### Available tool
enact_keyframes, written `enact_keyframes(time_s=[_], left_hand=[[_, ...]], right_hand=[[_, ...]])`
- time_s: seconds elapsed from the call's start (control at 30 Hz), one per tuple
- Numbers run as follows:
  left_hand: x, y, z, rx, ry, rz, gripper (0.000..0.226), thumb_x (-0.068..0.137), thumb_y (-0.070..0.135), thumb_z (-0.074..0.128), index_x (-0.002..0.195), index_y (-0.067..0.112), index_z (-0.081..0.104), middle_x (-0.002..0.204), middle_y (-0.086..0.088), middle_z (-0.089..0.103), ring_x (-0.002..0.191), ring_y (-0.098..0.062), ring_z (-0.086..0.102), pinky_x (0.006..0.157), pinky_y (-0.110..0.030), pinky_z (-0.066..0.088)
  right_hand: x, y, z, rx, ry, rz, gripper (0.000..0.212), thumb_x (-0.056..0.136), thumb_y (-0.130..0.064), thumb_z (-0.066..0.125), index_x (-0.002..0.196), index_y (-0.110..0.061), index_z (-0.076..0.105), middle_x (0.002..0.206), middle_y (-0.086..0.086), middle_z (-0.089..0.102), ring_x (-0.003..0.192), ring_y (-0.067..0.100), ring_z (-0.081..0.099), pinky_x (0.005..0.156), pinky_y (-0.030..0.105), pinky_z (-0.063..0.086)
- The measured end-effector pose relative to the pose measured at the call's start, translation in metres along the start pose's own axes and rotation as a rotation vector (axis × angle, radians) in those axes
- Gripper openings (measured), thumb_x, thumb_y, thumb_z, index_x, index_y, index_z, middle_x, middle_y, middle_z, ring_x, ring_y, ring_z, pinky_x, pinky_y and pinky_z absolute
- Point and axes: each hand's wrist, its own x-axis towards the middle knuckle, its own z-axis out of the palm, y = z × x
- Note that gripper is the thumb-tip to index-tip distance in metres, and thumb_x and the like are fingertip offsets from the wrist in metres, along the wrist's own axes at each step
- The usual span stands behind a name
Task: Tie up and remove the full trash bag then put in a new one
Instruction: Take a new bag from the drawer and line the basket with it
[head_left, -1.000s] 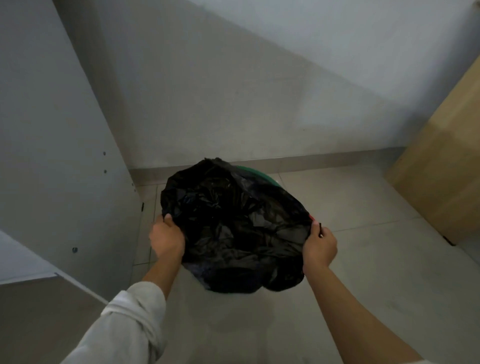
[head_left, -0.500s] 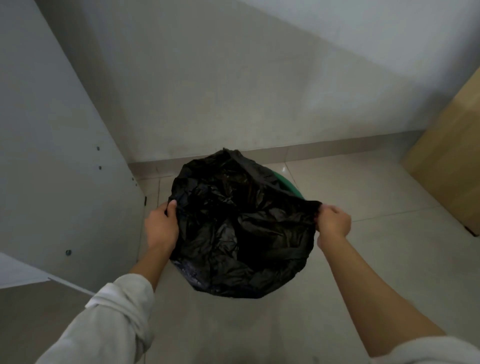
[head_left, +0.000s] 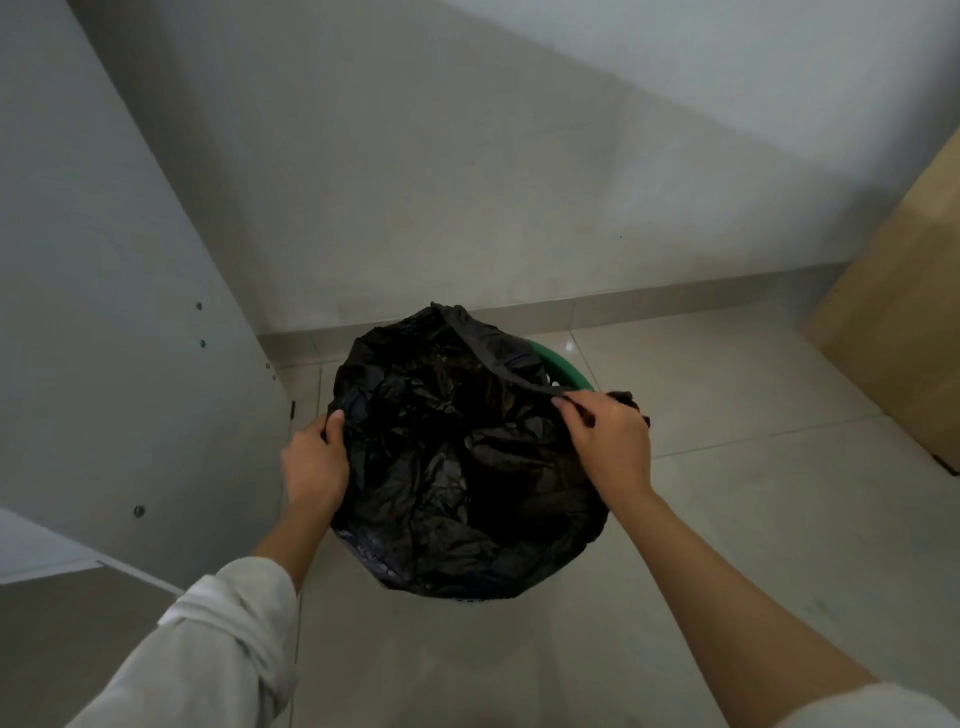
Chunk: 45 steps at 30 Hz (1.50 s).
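Note:
A crumpled black trash bag (head_left: 447, 457) fills a round green bin (head_left: 563, 370) on the tiled floor, and only the bin's far right rim shows. My left hand (head_left: 314, 465) grips the bag's left edge with its fingers curled over it. My right hand (head_left: 610, 439) pinches the bag's right edge, pulled off the rim and drawn inward over the bag's top. A bit of black plastic pokes out behind the right hand.
A white cabinet panel (head_left: 119, 332) stands close on the left. A light wooden cabinet (head_left: 904, 338) stands at the right. The wall and its skirting (head_left: 623, 306) run just behind the bin. Pale floor tiles (head_left: 753, 509) lie around the bin.
My right hand has lifted the bag's right edge off the rim and pulled it inward over the bag, baring the green rim. My left hand has kept its grip on the left edge.

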Motion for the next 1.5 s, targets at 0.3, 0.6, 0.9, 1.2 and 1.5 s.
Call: enact_keyframes(time_s=[0.3,0.6,0.9,1.2,1.5], left_hand=[[0.011,0.000,-0.002,-0.067,-0.078,0.083,0.038,0.098,0.031,0.044,0.100,0.001,0.067,0.079,-0.011,0.063,0.076,-0.024,0.058,0.067,-0.030,0.040],[0.014,0.002,-0.003,-0.065,-0.105,0.086,0.037,0.098,0.031,0.044,0.099,0.004,0.069,0.077,-0.006,0.063,0.073,-0.022,0.058,0.060,-0.026,0.037],[0.020,0.004,-0.001,-0.080,-0.120,0.090,0.032,0.098,0.031,0.045,0.089,0.011,0.068,0.078,-0.006,0.066,0.069,-0.015,0.059,0.054,-0.015,0.039],[0.021,0.003,0.001,-0.170,-0.122,0.069,0.038,0.096,0.031,0.050,0.080,0.000,0.066,0.079,-0.022,0.065,0.068,-0.018,0.055,0.062,-0.033,0.044],[0.011,0.000,0.003,-0.210,0.053,-0.085,0.034,0.097,0.031,0.047,0.088,0.004,0.066,0.082,-0.010,0.065,0.080,-0.024,0.060,0.066,-0.029,0.042]], right_hand=[[0.042,0.023,0.013,0.578,-0.308,0.878,0.053,0.095,-0.044,0.045,0.134,-0.008,0.047,0.131,0.009,0.055,0.119,0.028,0.053,0.101,0.037,0.043],[0.046,-0.008,0.029,-0.099,-0.139,-0.048,0.023,0.086,-0.012,0.062,0.109,-0.009,0.063,0.105,0.011,0.058,0.103,0.028,0.050,0.082,0.033,0.045],[0.064,-0.030,0.084,-0.324,-0.524,-0.259,0.053,0.101,-0.034,0.033,0.150,-0.023,0.016,0.156,0.001,0.022,0.145,0.020,0.015,0.117,0.041,0.011],[0.106,-0.031,0.108,-0.479,-0.679,-0.015,0.066,0.090,-0.068,0.017,0.140,-0.029,0.038,0.141,0.009,0.048,0.129,0.030,0.044,0.106,0.052,0.025],[0.106,0.016,0.040,0.115,-0.661,0.600,0.067,0.085,-0.064,0.048,0.115,-0.006,0.066,0.126,0.014,0.060,0.115,0.030,0.057,0.104,0.037,0.041]])
